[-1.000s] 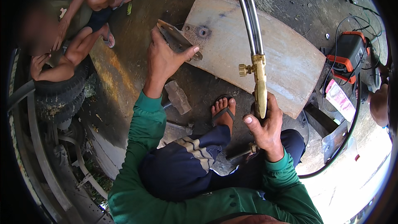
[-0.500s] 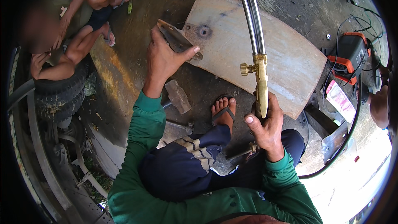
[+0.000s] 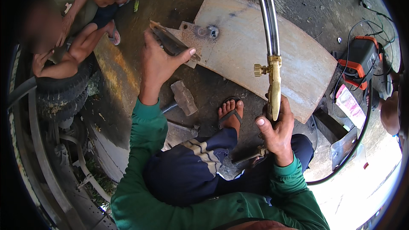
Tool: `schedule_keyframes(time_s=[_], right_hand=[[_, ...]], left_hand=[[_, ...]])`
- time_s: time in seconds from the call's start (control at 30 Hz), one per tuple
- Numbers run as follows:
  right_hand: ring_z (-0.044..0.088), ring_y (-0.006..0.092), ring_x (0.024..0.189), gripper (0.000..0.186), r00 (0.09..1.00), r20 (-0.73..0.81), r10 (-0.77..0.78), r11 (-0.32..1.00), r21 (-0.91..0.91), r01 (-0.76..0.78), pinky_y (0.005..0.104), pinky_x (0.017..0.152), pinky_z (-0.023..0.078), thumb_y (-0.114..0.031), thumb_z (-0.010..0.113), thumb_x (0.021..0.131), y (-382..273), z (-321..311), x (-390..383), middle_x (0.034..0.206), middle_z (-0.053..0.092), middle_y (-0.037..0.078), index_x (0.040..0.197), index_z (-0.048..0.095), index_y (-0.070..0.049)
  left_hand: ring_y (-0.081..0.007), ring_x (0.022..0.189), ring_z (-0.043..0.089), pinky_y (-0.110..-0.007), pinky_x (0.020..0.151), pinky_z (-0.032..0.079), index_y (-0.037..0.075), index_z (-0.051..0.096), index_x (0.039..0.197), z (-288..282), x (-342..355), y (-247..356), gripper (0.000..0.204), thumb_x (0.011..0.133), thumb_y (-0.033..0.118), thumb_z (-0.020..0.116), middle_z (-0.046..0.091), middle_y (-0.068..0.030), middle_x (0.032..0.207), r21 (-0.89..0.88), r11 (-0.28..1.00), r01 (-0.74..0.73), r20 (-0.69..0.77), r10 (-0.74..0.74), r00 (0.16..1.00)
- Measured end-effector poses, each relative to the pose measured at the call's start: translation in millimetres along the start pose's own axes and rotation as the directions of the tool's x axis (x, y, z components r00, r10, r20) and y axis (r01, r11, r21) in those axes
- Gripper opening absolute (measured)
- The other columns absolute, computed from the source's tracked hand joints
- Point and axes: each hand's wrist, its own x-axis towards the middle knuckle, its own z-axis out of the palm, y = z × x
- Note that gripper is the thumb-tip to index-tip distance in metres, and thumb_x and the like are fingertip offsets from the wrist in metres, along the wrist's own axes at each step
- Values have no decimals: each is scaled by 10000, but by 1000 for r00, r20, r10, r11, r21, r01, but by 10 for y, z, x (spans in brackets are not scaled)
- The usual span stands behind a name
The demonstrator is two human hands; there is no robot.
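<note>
A dark, angled metal piece (image 3: pixel 174 44) with rusty edges is pinched in my left hand (image 3: pixel 158 64), the thumb lying along its near edge. It is held by the left end of a large flat steel plate (image 3: pixel 277 51) on the ground, which has a burnt, pierced spot near that end. My right hand (image 3: pixel 279 132) is closed round the handle of a brass cutting torch (image 3: pixel 275 66). The torch's metal tubes point away from me, and its head passes out of the top of the view. No flame shows in the visible part.
A sledgehammer (image 3: pixel 184 98) lies by my sandalled foot (image 3: pixel 230 115). To the right are a black-and-orange machine (image 3: pixel 358 61) with cables, a pink-and-white packet (image 3: pixel 350 105), a steel channel offcut (image 3: pixel 330 125) and a black hose (image 3: pixel 360 140). A person (image 3: pixel 72 38) sits at upper left beside tyres (image 3: pixel 64 89).
My left hand has moved left with the angled metal piece, uncovering more of the plate's left end. The torch in my right hand has shifted slightly right.
</note>
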Motion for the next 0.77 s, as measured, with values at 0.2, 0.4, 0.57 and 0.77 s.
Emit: schedule_keyframes(time_s=[0.2,0.4,0.57,0.77], right_hand=[[557,122,721,886,1000,-23,-5,1000,4,5,282,652,485,-527,869,789,-3,-14,-5,782,586,39,1335,539,88],[548,123,699,875,1000,-23,-10,1000,-20,10,283,632,474,-524,866,793,-4,-29,-6,768,583,40,1327,541,88],[547,123,692,871,1000,-23,-17,1000,-17,16,283,624,472,-528,865,794,2,-21,-7,758,580,38,1320,542,86],[553,124,695,872,1000,-9,-11,1000,-26,11,284,627,476,-531,866,792,-5,-11,-2,761,583,39,1323,543,80]], left_hand=[[-389,1014,720,-447,849,576,-75,416,1260,221,43,11,935,662,368,982,688,-272,1106,-89,996,-13,42,17,999],[-394,1033,713,-455,852,581,-73,411,1273,305,45,-55,946,663,370,982,677,-270,1136,-87,995,-40,48,45,998],[-400,1030,713,-460,860,579,-75,411,1277,286,47,-42,955,660,375,984,676,-275,1134,-75,997,-17,47,21,999],[-338,1121,680,-428,951,548,-83,390,1401,290,50,-66,1022,678,337,978,653,-261,1250,-75,996,50,77,-44,996]])
